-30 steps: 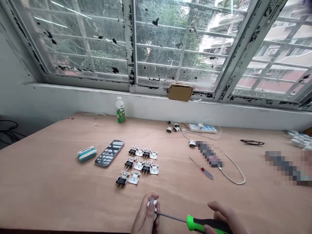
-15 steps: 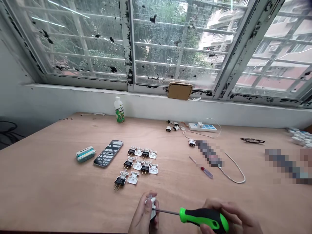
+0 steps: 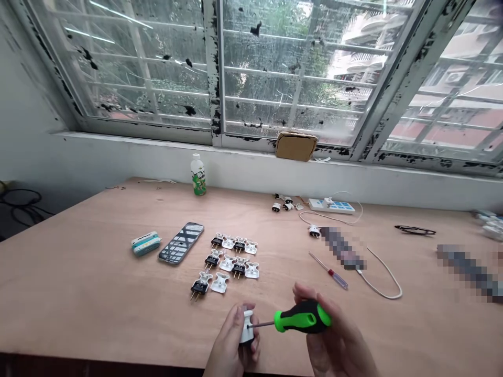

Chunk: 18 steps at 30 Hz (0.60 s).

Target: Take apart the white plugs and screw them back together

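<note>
Here's my left hand (image 3: pixel 231 343), closed on a white plug (image 3: pixel 247 329), thumb on the near side and fingers wrapping the far side. The plug sits right in that pinch, up off the table (image 3: pixel 98 314), its dark end pointing down. And coming in from the right, the green-and-black screwdriver (image 3: pixel 302 318), its shaft running straight to the hole in the plug's white face! My right hand (image 3: pixel 340 337) is part open around the butt of the handle, fingers apart, the end lying against the inside of the hand; how firmly it presses, I can't tell.

Just ahead of my left grip, slightly left, there's a white cover (image 3: pixel 220 283), and beside it a black pin piece (image 3: pixel 199 285) in its own white shell, pins towards me. More rows of plug halves (image 3: pixel 239 266) line up beyond those. Farther left lie the phone (image 3: pixel 181 243) and a small soft pack (image 3: pixel 145 243). Ahead of my right hand, a thin screwdriver (image 3: pixel 334 275) with a red-and-clear handle rests near a curving white cable (image 3: pixel 387 283). Way out ahead: the bottle (image 3: pixel 198 175) and the power strip (image 3: pixel 332 206).
</note>
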Tool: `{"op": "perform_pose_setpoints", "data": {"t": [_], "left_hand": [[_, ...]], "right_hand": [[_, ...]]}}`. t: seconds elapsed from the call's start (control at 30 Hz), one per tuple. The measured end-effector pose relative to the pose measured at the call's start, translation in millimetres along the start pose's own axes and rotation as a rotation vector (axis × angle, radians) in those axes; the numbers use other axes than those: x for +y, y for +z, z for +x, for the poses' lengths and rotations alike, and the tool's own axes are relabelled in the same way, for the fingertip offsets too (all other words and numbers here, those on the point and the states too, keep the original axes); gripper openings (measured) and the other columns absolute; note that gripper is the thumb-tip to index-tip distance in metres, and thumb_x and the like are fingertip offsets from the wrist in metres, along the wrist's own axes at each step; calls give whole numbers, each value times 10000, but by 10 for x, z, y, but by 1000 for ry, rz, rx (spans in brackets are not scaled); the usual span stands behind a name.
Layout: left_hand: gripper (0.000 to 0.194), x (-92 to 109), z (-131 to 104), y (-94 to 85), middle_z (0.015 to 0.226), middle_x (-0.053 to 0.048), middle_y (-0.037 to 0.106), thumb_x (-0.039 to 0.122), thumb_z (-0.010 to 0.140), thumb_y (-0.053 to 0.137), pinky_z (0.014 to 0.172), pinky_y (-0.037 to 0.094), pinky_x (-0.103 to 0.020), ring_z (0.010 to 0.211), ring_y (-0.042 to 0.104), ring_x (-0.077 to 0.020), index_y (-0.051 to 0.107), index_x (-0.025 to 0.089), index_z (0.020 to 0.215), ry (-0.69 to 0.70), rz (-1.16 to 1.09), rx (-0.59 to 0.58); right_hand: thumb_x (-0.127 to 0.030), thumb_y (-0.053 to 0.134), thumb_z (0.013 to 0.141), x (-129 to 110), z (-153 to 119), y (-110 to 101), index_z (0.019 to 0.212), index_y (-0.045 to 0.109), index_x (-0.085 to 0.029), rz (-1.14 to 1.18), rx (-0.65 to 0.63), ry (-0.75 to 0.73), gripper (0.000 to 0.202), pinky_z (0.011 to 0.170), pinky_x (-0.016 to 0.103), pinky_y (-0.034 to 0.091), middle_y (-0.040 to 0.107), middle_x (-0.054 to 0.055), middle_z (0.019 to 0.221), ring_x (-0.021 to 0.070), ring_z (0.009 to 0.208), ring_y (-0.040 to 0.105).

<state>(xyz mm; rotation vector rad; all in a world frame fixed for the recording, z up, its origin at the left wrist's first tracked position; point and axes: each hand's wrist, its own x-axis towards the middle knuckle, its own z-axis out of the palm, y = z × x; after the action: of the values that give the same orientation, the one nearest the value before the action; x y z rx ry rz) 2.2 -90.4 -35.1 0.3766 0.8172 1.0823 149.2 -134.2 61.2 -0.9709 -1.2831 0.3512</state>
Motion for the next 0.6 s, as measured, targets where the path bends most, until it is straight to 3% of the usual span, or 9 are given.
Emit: {"op": "perform_pose_setpoints", "data": {"t": [0.17,0.3,0.4,0.5,0.6], "left_hand": [[606,107,-93,95,700,4,611,632,705,756,492,380,-240,530,507,-107,555,179,1054,-9,-18,-22],[510,158,-146,131,690,4,608,584,787,709,516,366,-236,538,503,-103,556,179,1057,-36,-56,-49],[491,152,-132,116,685,1,610,573,797,704,514,347,-235,527,490,-99,554,177,1046,-38,-76,-71],[472,155,-116,109,683,2,608,555,801,706,511,335,-235,524,484,-99,549,178,1037,-43,-88,-89],[460,172,-124,118,691,2,612,552,810,695,522,337,-236,530,491,-101,546,182,1040,-45,-80,-109]], "right_hand": [[-269,740,842,57,52,77,1274,613,-275,16,44,38,449,802,380,636,670,109,1205,283,1080,691],[-276,605,945,-10,87,179,1355,508,-279,79,3,116,421,789,407,640,715,90,1125,260,1017,721],[-254,494,1000,-96,141,255,1289,474,-318,195,-45,124,296,766,388,634,705,76,1155,236,1032,711],[-285,450,1014,-111,181,281,1260,471,-315,219,-70,107,249,805,393,617,646,95,1240,243,1110,668],[-402,556,959,-29,177,254,1313,469,-293,186,-58,64,380,908,438,578,541,122,1311,264,1190,596]]}}
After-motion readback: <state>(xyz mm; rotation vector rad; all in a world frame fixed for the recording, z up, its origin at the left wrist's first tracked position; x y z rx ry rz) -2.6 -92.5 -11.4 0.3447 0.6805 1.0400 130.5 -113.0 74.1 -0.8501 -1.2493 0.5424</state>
